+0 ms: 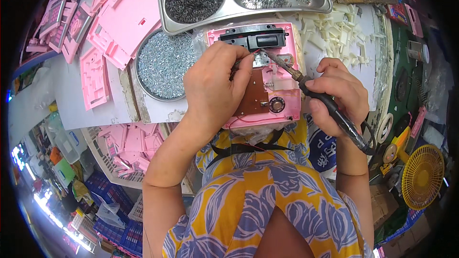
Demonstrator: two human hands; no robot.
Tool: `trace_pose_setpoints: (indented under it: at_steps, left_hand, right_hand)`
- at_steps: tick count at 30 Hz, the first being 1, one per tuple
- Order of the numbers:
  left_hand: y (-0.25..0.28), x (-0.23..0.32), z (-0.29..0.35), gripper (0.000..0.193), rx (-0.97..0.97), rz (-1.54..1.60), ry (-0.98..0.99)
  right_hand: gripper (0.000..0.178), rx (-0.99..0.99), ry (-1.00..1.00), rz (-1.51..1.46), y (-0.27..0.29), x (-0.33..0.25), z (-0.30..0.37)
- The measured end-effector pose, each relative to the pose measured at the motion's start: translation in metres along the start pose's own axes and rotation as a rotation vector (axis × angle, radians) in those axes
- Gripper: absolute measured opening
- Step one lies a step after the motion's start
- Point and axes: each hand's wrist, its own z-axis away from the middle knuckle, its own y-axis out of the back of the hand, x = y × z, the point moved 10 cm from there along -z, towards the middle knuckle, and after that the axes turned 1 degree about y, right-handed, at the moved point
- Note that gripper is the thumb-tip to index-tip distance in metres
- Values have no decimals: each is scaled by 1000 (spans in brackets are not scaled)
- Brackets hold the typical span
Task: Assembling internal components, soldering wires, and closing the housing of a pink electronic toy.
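Note:
An open pink plastic casing (288, 111) lies in front of me, holding a black plastic part (267, 41), a small silvery metal part (261, 60), a brown board (251, 96) and a round speaker-like disc (277, 105). Over the casing's left side, my left hand (215, 77) is closed in a pinch on a thin red wire by the metal part; the fingertips partly hide it. Held like a pen, a soldering iron (330, 105) rests in my right hand (343, 91). Its tip reaches the wire's end beside the black part.
Behind the casing stands a metal tray (162, 12) of small springs. A round dish (143, 89) of screws is at left, with pink panels (129, 16) beyond. White plastic pieces (334, 33) lie to the right. A basket (103, 160) holds pink parts; a yellow fan (422, 177) stands right.

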Motion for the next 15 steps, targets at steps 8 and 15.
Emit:
trace_pose_setpoints:
  at_steps: [8, 15]
  left_hand:
    - [1, 2, 0, 7, 14, -4, -11]
    - [2, 4, 0, 7, 33, -7, -20]
  right_hand:
    - [24, -9, 18, 61, -1, -1, -2]
    - [21, -56, 13, 50, 2, -3, -3]
